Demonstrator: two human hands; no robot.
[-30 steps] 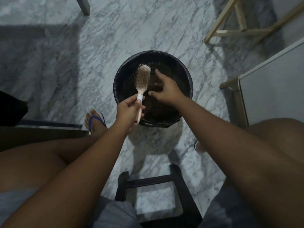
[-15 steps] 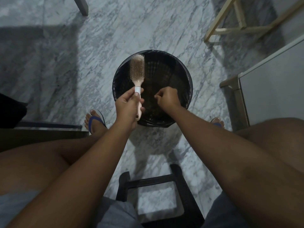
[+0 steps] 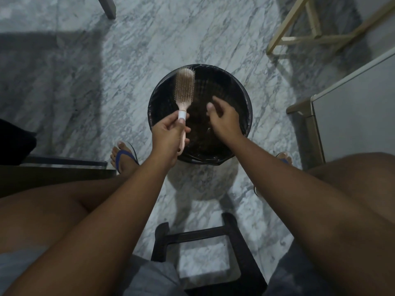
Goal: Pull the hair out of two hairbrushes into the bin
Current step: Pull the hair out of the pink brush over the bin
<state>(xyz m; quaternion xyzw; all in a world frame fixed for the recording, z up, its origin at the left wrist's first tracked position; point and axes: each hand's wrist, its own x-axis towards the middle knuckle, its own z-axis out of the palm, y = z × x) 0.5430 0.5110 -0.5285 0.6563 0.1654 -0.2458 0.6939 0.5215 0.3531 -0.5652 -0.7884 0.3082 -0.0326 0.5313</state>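
A foot in a blue sandal (image 3: pixel 123 156) rested on the marble floor (image 3: pixel 89 86). Just right of it, the left hand (image 3: pixel 168 135) gripped the handle of a pale hairbrush (image 3: pixel 185 88), whose bristled head, facing up, stood above the left rim of the black bin (image 3: pixel 249 107). The right hand (image 3: pixel 224 119) hovered over the bin's mouth, its fingers loosely spread and slightly blurred, with nothing visible in them. A white cabinet (image 3: pixel 352 112) stood at far right.

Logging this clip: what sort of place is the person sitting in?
Probably a room in a home: veined marble floor, a small liner-fitted bin, a wooden furniture frame, and a flip-flop worn indoors.
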